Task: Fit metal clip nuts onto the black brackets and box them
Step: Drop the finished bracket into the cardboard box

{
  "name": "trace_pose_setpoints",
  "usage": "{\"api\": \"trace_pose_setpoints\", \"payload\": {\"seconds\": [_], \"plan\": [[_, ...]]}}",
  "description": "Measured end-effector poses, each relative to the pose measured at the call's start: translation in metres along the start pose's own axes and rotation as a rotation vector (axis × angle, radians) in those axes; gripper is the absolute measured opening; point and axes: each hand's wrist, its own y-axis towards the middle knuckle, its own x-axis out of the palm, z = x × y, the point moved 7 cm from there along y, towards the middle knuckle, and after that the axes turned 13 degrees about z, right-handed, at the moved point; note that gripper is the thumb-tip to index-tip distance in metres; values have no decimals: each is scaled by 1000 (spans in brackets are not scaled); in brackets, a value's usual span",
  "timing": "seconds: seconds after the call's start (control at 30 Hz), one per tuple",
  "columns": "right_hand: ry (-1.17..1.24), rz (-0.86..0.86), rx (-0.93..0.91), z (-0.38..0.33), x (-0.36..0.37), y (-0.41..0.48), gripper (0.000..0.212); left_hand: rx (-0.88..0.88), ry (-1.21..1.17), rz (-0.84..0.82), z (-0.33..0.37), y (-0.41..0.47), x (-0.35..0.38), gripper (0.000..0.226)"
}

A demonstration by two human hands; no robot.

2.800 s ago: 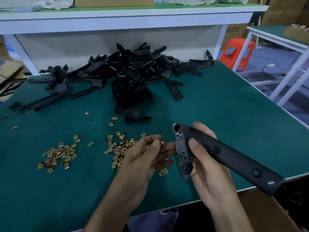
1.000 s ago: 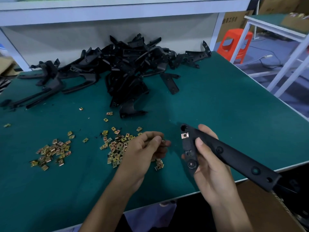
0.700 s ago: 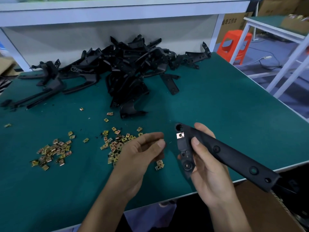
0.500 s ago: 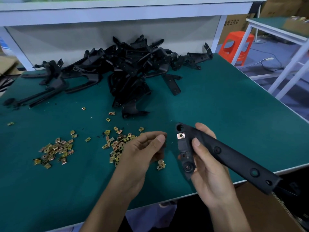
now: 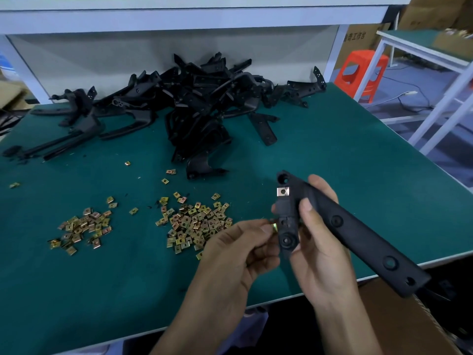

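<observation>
My right hand [image 5: 317, 242] grips a long black bracket [image 5: 358, 237] above the table's front edge, thumb across its face. One silver clip nut [image 5: 283, 192] sits fitted near the bracket's upper end. My left hand [image 5: 238, 249] pinches a brass clip nut [image 5: 273, 227] and holds it against the bracket's left edge, lower down. Loose brass clip nuts lie in a main heap [image 5: 197, 222] just left of my hands and in a smaller heap [image 5: 82, 229] farther left. A big pile of black brackets [image 5: 189, 103] fills the back of the table.
The green table mat [image 5: 358, 160] ends in a front edge below my hands. A cardboard box [image 5: 409, 324] stands under the front right corner. An orange stool [image 5: 363, 73] and a white table frame [image 5: 440, 103] stand to the right. A white shelf [image 5: 194, 16] runs overhead at the back.
My left hand has moved right from the nut heap, bringing a brass clip nut up to the bracket's left edge. My right hand keeps the bracket nearly still.
</observation>
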Motion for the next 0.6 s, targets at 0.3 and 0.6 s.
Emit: {"api": "trace_pose_setpoints", "payload": {"seconds": [0.3, 0.6], "plan": [[-63, -60, -29, 0, 5, 2, 41, -69, -48, 5, -4, 3, -1, 16], [-223, -90, -217, -4, -6, -1, 38, -241, -61, 39, -21, -6, -1, 13]]}}
